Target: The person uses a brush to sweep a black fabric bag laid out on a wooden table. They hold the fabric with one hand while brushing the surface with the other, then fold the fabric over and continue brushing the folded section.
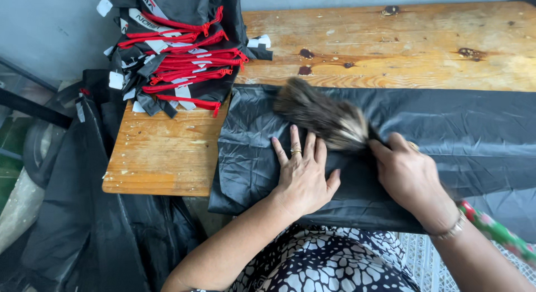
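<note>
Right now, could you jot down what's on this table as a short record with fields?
surface: wooden table, knots and stains showing
fabric: black cloth spread across the near side
left hand: left hand flat on the cloth, fingers spread, rings on
right hand: right hand grips a brush, blurred, bristles on the cloth
pile: black pieces with red trim stacked at the far left corner
off the table: more black fabric hanging at the left
</note>
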